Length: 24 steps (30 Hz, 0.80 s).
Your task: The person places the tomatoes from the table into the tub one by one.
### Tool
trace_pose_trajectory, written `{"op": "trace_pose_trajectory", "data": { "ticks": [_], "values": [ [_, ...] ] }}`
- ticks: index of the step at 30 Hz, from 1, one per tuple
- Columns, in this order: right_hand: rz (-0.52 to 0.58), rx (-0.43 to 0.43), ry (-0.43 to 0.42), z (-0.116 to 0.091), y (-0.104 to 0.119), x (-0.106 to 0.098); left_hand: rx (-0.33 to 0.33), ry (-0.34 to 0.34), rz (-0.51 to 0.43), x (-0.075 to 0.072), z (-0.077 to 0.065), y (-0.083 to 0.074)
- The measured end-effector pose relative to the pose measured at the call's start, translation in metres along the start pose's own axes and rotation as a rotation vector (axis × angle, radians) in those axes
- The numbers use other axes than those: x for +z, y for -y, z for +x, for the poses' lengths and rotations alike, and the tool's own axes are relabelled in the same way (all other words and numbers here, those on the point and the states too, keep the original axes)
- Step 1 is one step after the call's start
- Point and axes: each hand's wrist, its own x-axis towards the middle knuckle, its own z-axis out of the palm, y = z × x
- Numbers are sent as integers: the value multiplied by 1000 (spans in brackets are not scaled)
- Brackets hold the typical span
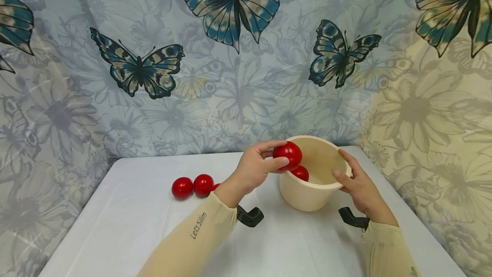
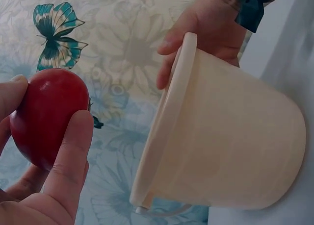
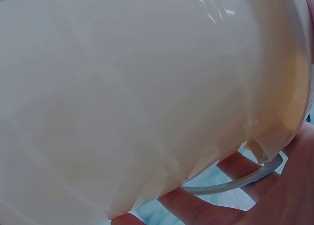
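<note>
My left hand (image 1: 253, 166) pinches a glossy red ball (image 1: 288, 156) between thumb and fingers, over the left rim of a cream bucket (image 1: 307, 195). The left wrist view shows the same ball (image 2: 46, 117) close up, smooth and shiny. Another red ball (image 1: 300, 173) shows inside the bucket, low behind the ball in my hand. My right hand (image 1: 359, 185) grips the bucket's right rim, thumb over the inside and fingers around the outer wall. In the right wrist view, the bucket's wall (image 3: 122, 97) fills most of the frame, with fingers spread beneath its pale handle (image 3: 230, 185).
On the white table (image 1: 127, 225), left of my left wrist, lie two red balls, one (image 1: 182, 188) beside the other (image 1: 203, 185). A bit of another red thing (image 1: 216, 186) peeks out behind my wrist. A butterfly-printed cloth (image 1: 238, 97) hangs behind the table.
</note>
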Motion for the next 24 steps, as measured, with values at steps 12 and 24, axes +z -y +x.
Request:
{"op": "trace_pose_trajectory", "data": {
  "ticks": [12,24],
  "values": [
    [-8,17,-11,-2,-1,-1,-70,-21,-25,22,17,21],
    [6,19,-19,-1,2,1,-106,-31,-7,29,19,31]
  ]
}}
